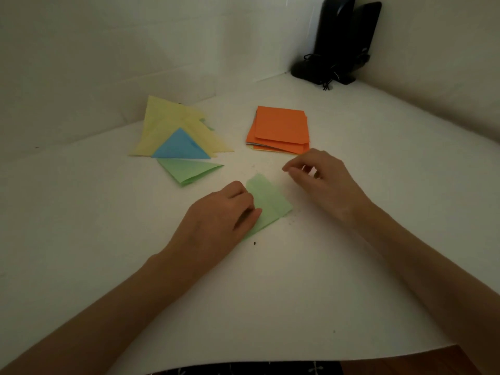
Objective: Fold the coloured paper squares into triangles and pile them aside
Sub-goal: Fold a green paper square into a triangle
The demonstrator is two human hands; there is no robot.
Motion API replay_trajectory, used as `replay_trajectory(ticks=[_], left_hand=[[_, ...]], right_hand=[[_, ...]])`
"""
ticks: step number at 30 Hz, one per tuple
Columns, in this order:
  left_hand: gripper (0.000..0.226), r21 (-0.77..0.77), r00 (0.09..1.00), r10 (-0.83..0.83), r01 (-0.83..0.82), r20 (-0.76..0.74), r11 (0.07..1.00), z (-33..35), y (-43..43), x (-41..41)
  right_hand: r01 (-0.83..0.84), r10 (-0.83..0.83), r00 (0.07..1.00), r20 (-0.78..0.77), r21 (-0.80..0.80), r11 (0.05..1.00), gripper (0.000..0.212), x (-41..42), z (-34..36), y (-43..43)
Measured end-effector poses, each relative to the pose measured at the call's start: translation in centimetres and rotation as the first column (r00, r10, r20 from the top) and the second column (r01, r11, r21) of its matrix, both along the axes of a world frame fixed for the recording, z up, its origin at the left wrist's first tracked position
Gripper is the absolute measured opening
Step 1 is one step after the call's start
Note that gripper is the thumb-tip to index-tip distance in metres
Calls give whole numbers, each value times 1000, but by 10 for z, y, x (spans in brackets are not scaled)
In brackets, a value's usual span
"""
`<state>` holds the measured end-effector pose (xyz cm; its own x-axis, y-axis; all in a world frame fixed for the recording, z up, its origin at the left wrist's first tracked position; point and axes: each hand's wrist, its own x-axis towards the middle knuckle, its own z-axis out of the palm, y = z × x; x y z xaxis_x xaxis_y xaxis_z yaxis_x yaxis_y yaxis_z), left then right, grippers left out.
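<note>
Head view: left hand pinches the folded green paper on the white table; right hand hovers beside it, loosely curled, empty. Orange square stack lies far right, triangle pile far left.

1. I can read no text, number, brand or sign anywhere in my head view.
2. The orange stack, the yellow triangles, the blue triangle, the green triangle and the green sheet show me plain colour only.
3. The black device in the far corner is too dark for me to tell any marking on it.
4. The dark cloth at the bottom edge bears small white cross-like marks. They look to me like a pattern, not letters.
</note>
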<state>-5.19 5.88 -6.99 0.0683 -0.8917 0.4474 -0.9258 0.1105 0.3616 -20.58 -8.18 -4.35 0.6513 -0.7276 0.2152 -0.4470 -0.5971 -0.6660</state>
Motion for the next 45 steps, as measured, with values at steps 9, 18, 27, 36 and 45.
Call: replay_trajectory(ticks=[9, 18, 27, 36, 45], left_hand=[[24, 31, 997, 44, -46, 60, 998, -7, -3, 6], [23, 35, 997, 59, -61, 55, 998, -8, -4, 6], [27, 74, 993, 81, -88, 83, 993, -9, -3, 7], [24, 63, 993, 73, -79, 89, 995, -10, -2, 6], [27, 92, 984, 62, -78, 166, 993, -10, -3, 7]], right_hand=[[-28, 31, 999, -16, 165, 986, 13, 31, -11, 8], [-123, 124, 992, -4, 71, 990, 12, 36, -12, 6], [-331, 319, 941, -109, -475, 815, 21, 30, -22, -6], [-391, 361, 916, -172, -580, 715, 18, 31, -22, -8], [-420, 403, 903, -149, -501, 757, 23, 24, -20, -10]])
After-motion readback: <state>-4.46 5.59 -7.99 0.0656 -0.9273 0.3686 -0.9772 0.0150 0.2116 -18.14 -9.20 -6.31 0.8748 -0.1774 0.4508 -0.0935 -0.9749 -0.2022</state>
